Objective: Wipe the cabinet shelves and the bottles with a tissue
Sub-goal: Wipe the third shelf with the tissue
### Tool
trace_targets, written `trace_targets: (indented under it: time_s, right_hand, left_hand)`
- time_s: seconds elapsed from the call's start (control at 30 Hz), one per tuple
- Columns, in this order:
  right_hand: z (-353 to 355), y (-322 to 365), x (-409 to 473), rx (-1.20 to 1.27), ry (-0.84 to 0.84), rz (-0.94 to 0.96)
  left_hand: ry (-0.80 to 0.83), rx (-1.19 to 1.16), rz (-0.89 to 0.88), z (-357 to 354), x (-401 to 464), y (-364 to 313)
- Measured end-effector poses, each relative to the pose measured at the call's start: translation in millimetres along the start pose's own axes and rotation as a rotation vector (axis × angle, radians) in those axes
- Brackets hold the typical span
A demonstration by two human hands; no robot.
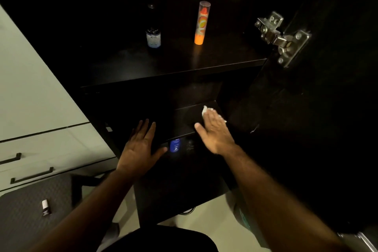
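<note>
A dark open cabinet fills the view. On its upper shelf (173, 63) stand a dark bottle with a blue-white label (153, 36) and a tall orange bottle with a clear cap (202, 23). Lower down, my right hand (214, 129) lies flat with straight fingers on the middle shelf (184, 117), pressing a white tissue (205, 109) whose edges show beyond the fingertips. My left hand (139, 147) is spread flat, fingers straight, at the left of that shelf's front edge and holds nothing. Below the shelf a blue bottle (175, 145) shows between the two hands.
The open cabinet door (327, 98) with a metal hinge (280, 35) stands at the right. White drawers with dark handles (30, 176) are at the left. A grey mat (24, 206) with a small bottle (45, 207) lies on the floor at lower left.
</note>
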State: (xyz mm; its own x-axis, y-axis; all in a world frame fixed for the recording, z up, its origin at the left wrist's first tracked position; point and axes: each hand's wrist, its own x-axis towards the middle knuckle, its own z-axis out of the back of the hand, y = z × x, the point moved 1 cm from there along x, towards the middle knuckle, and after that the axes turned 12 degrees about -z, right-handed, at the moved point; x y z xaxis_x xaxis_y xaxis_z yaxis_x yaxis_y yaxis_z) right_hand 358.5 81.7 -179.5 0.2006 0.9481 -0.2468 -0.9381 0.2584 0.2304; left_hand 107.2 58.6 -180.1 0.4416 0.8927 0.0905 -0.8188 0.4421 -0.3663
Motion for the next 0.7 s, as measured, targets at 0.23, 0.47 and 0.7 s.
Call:
trace_targets:
  time_s: [0.23,0.47,0.7]
  right_hand:
    - [-7.6,62.1,20.5,-0.028,0.078,-0.179]
    - [-10.1,42.6,-17.7,0.023,0.098,0.169]
    - [-5.8,3.7,-7.2,-0.088,0.037,-0.154]
  left_hand:
    - [-0.026,0.013,0.025,2.6,-6.1,2.2]
    - [-0.013,-0.015,0.044,-7.3,2.9,-1.2]
    - [-0.033,-0.055,0.055,-10.6,1.1,4.2]
